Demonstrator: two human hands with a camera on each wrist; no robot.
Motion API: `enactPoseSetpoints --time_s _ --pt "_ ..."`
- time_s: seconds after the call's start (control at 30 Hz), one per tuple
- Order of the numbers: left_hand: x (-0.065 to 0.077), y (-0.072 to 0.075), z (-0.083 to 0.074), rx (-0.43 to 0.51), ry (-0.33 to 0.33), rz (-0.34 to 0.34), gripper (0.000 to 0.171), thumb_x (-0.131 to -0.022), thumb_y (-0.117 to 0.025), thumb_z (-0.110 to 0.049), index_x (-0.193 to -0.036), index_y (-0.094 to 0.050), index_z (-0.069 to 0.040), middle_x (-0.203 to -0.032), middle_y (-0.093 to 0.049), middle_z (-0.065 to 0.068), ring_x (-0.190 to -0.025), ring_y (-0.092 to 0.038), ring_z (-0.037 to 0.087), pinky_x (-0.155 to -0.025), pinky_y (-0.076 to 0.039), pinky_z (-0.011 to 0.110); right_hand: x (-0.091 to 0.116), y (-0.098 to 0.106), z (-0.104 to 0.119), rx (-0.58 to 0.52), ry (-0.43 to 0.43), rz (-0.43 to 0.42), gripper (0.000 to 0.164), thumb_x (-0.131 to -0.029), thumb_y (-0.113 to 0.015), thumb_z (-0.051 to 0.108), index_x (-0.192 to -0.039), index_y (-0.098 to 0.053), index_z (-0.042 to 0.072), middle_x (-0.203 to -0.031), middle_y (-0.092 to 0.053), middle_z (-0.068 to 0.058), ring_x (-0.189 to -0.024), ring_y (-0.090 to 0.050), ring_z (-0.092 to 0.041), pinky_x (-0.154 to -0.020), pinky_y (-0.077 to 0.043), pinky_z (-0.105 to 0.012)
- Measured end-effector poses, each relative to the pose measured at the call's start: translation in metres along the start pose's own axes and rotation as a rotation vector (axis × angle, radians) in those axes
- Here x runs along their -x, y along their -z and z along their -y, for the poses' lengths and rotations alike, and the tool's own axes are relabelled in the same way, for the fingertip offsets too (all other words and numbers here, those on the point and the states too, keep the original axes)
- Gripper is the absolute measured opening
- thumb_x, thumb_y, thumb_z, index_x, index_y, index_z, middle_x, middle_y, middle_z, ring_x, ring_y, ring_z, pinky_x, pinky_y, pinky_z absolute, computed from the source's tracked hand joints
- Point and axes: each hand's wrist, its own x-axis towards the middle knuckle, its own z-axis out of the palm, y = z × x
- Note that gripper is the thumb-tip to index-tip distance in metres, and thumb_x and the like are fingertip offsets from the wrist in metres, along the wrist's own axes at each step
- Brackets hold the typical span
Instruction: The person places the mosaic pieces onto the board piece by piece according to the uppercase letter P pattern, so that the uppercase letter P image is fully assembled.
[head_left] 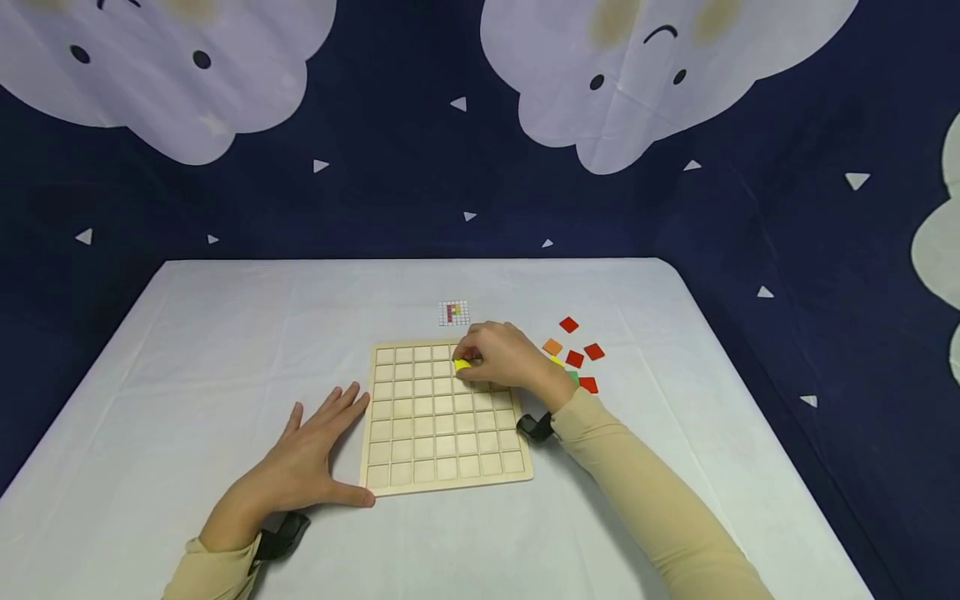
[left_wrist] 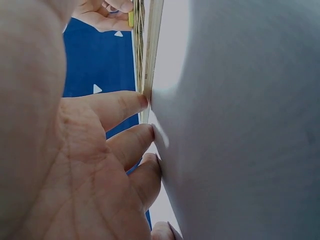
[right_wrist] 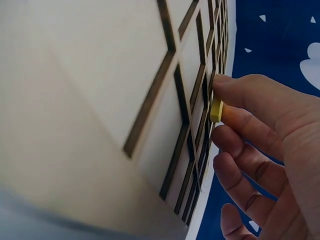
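Note:
A square wooden grid board (head_left: pixel 432 417) lies on the table, its visible cells bare. My right hand (head_left: pixel 501 354) is over the board's far edge and pinches a yellow square tile (head_left: pixel 461 364) between thumb and fingers. In the right wrist view the yellow tile (right_wrist: pixel 216 110) stands on edge close against the grid. Spread flat at the board's left side is my left hand (head_left: pixel 307 458), its thumb at the near left corner. In the left wrist view, a fingertip of the left hand (left_wrist: pixel 95 155) meets the board's edge (left_wrist: pixel 150 60).
Right of the board lie several red tiles (head_left: pixel 568 324), an orange tile (head_left: pixel 552 347) and a green tile (head_left: pixel 573 377), partly behind the right wrist. A small printed grid card (head_left: pixel 453 313) with coloured squares sits beyond the board. White cloth covers the table (head_left: pixel 225 350).

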Motion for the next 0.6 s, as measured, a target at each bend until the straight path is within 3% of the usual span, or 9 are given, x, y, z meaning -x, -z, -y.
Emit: enactPoseSetpoints --time_s 0.2,0.6 --pt "0.0006 -0.0001 0.0005 0.006 -0.001 0.0 0.141 -0.054 -0.1 -0.068 -0.168 -0.037 -0.01 -0.178 -0.028 0.017 -0.164 -0.022 0.047 -0.122 -0.007 0.084 -0.0027 -0.0012 0.0021 0.024 -0.007 0.004 0.023 -0.092 -0.087 0.034 -0.11 -0.084 0.02 -0.105 -0.075 0.005 -0.093 -0.063 -0.011 -0.083 -0.052 -0.033" --pt "0.001 0.0 0.0015 0.011 -0.004 0.0 0.142 -0.055 -0.099 -0.069 -0.168 -0.037 -0.01 -0.178 -0.028 0.017 -0.165 -0.022 0.047 -0.122 -0.006 0.084 -0.0012 0.0012 0.0025 0.02 -0.015 0.015 0.026 -0.093 -0.086 0.036 -0.112 -0.084 0.019 -0.103 -0.074 0.005 -0.092 -0.062 -0.011 -0.083 -0.052 -0.032"
